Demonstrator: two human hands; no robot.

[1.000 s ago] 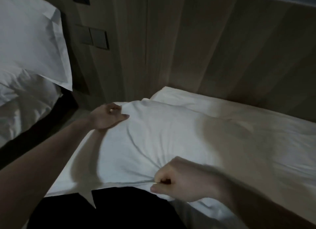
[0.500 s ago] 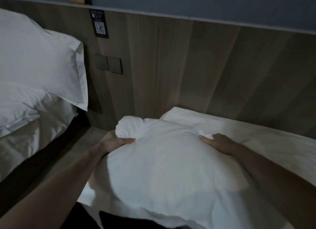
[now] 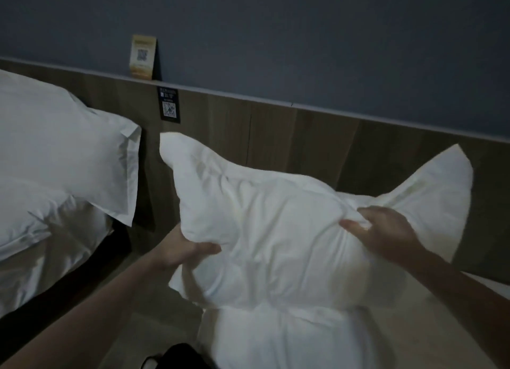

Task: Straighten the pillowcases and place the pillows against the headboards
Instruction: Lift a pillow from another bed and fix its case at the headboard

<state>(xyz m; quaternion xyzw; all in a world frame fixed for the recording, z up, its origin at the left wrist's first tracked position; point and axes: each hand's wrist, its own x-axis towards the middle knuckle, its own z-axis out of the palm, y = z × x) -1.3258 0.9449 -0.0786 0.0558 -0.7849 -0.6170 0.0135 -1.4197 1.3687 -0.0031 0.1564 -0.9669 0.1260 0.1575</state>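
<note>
A: Where do we have the pillow point(image 3: 278, 230) right now?

B: We hold it up in the air between both hands, above the near bed point(image 3: 276, 341), in front of the wooden headboard point(image 3: 276, 137) but not leaning on it. Its case is creased and bunched, with one corner flap sticking up at the left and a wider flap flaring out at the right

A: And our left hand point(image 3: 185, 251)?

B: It grips the lower left edge of the pillow, thumb on the front face, the other fingers tucked behind the fabric where we cannot see them. Closed on the pillow, then

A: The right hand point(image 3: 386, 232)?

B: It is clamped on the right side, near the top, fingers pinching a fold of the case so the cloth puckers around them. The right flap stands past our knuckles

A: What else do we see?

B: On the other bed point(image 3: 41, 275), at our left, a second pillow point(image 3: 60, 159) already stands against the headboard, its case smooth and its flanged edge hanging toward the gap between the beds. A dark label point(image 3: 169, 105) is stuck on the headboard panel between the two beds, and a small yellow card point(image 3: 142, 57) stands on the ledge above it, against the blue-grey wall point(image 3: 303, 37). Print on both is too small for us to read

A: Is the held pillow touching the bed?

B: Its lower edge hangs close over the white bedding; we cannot tell whether it touches
</note>
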